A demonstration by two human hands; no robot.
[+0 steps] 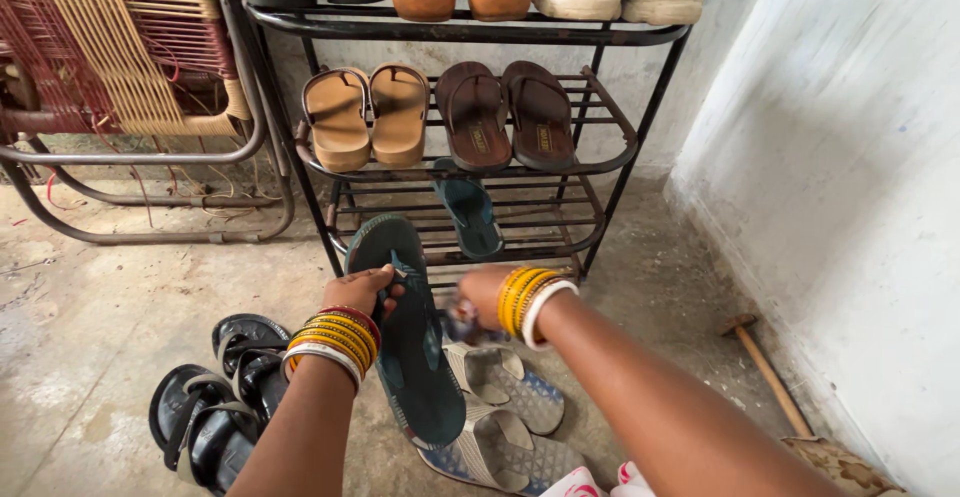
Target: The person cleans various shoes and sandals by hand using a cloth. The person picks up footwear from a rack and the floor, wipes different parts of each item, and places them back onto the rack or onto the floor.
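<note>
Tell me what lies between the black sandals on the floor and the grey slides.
In the head view, the dark teal flip-flop held by the left hand lies between the black sandals and the grey slides.

Rack point(610, 157) behind hands; sandals point(215, 407) left; slipper point(470, 212) on lower shelf.

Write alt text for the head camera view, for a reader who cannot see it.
A person's left hand grips a dark teal flip-flop in front of a black metal shoe rack, while the right hand reaches low beside it. Its teal mate lies on a lower shelf; tan sandals and brown sandals sit above. Black sandals and grey slides lie on the concrete floor.
</note>
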